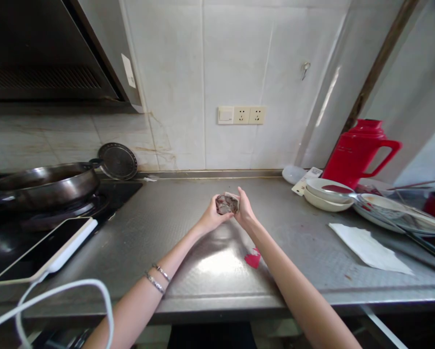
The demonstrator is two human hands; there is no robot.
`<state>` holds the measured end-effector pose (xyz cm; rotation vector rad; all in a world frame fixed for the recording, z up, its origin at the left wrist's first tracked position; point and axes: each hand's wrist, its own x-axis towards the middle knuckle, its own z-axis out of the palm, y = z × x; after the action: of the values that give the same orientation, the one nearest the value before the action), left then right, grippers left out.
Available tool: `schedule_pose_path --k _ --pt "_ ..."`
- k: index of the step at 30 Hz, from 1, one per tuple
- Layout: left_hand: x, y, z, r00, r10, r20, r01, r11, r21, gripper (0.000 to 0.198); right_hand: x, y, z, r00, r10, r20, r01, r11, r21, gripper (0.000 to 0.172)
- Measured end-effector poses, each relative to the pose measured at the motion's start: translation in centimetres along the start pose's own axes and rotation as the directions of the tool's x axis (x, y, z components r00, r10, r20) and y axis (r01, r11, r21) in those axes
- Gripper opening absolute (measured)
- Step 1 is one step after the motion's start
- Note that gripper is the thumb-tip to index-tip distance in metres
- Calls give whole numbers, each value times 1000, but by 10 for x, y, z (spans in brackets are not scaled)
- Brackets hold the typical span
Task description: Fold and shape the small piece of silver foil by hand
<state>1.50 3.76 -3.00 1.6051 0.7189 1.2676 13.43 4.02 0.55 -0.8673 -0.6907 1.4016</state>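
My left hand (212,218) is curled round a small round container (225,204), with the thumb along its near side. The container's open mouth faces me and shows a greyish, mottled inside with reddish specks; I cannot make out what that is. My right hand (244,212) grips the right side, one finger pointing up. A pale edge or flap shows at the top right of the container. Both hands are above the middle of the steel counter (188,213). A torn red scrap (252,259) lies beside my right forearm.
On the left, a steel pan (57,182) sits on the stove, with a phone (42,249) and white cable (68,286) in front. A red thermos (355,152), stacked bowls (326,196), dishes (388,213) and a white tissue (368,247) are on the right.
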Motion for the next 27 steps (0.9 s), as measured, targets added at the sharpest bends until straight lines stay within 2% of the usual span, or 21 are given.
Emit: schedule_pose_path --k 5,10,12,15,17,20,23,27 --pt "-1 -6 -3 996 52 -70 -44 992 117 87 0 9 5 996 -81 -45 82 997 7 37" --pt "-1 -8 -7 996 -43 -78 52 991 122 104 6 13 0 987 -129 -100 125 991 -49 37" --pt "-1 -5 -6 999 -49 -2 49 994 101 97 10 11 -6 984 -132 -120 127 991 -51 39" --pt "-2 1 -2 991 -3 130 -1 1000 31 74 14 3 -14 984 -118 -129 114 993 -39 42" --pt "-1 5 1 994 20 110 -22 1000 18 70 14 0 -17 988 -102 -116 99 995 -28 42" --pt "0 7 3 1000 6 8 -6 999 45 75 13 -1 -16 996 -68 -65 67 998 -14 41" --pt "1 4 1 999 -28 19 28 1000 1 73 12 5 -12 999 -38 -28 38 999 -11 41" --pt "3 -3 -1 1000 -27 12 27 1000 -10 68 14 17 -10 996 -47 -71 47 999 -11 39"
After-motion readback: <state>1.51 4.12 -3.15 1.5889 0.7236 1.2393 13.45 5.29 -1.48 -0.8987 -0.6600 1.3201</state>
